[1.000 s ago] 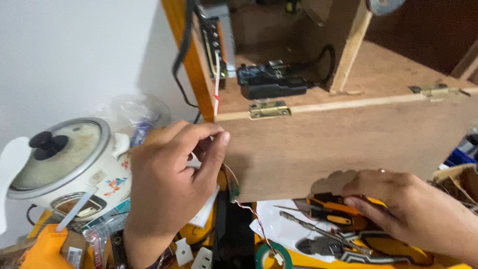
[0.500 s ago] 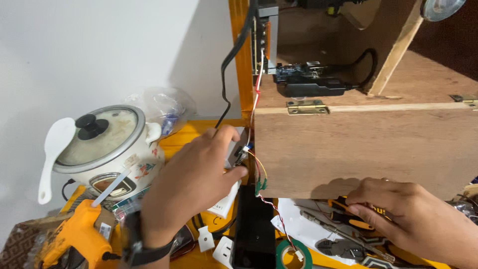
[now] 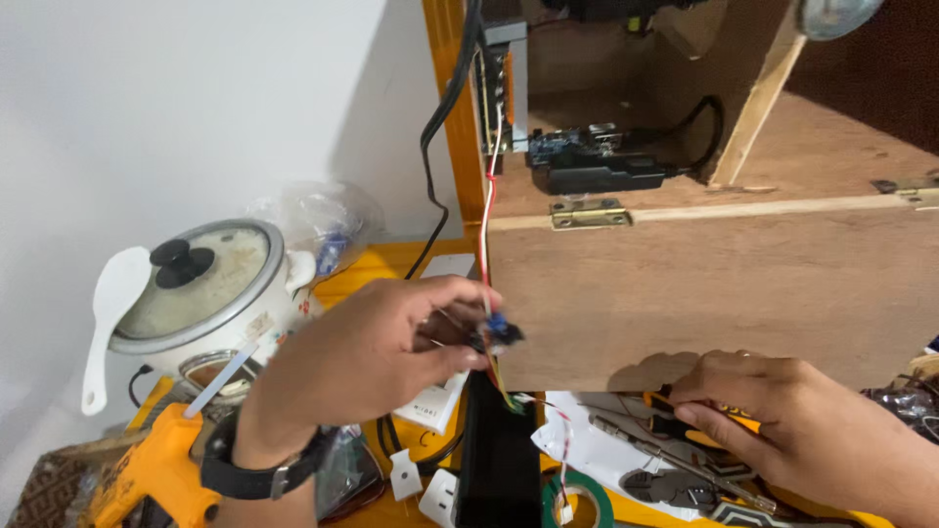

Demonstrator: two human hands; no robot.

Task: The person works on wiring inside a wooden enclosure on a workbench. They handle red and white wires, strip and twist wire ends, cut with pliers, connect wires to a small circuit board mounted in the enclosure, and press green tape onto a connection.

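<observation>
Open room lies at the left, along the bare white wall (image 3: 176, 98) above the rice cooker (image 3: 201, 293). Lower down that side is crowded: the cooker, a crumpled plastic bag (image 3: 323, 220) behind it and a yellow tool (image 3: 156, 469) at the near edge. The middle is barred by the hanging wooden flap (image 3: 704, 293), with red and white wires (image 3: 486, 225) and a black cable (image 3: 440, 127) running down its left edge. Under the flap only a low gap remains, filled by pliers (image 3: 675, 484), a green tape roll (image 3: 577, 494) and the right hand (image 3: 773, 420). The left hand (image 3: 377, 347) blocks the way to the wires from the near left.
</observation>
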